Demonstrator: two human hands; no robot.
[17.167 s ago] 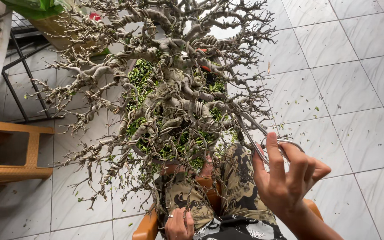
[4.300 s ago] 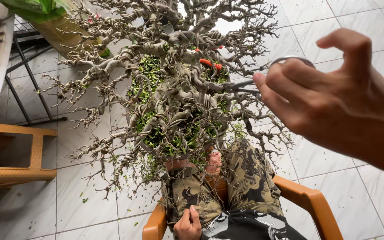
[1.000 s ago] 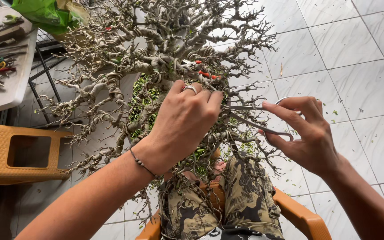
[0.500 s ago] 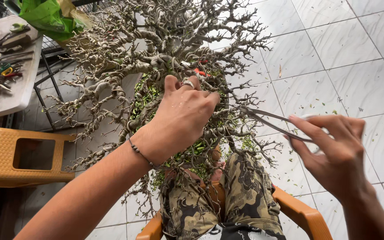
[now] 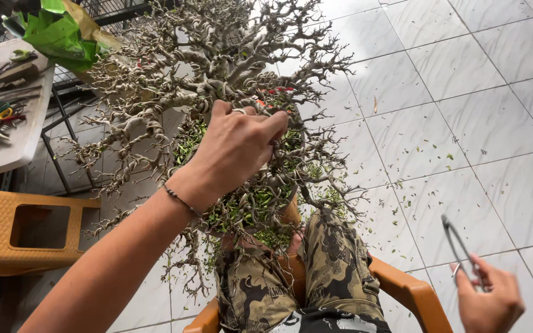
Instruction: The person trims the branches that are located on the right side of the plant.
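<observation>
White floor tiles (image 5: 464, 74) spread beneath the bonsai (image 5: 217, 80), whose stiff, brittle-looking twigs the left hand (image 5: 235, 148) pinches with closed fingers near the crown, while the right hand (image 5: 488, 302), off to the bonsai's right, grips thin scissors (image 5: 458, 246).

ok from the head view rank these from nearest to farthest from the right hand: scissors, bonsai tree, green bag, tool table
1. Scissors: held in the right hand, lower right.
2. Bonsai tree: centre, up and left, touched by the left hand.
3. Green bag: top left, behind the tree.
4. Tool table: far left edge.
</observation>
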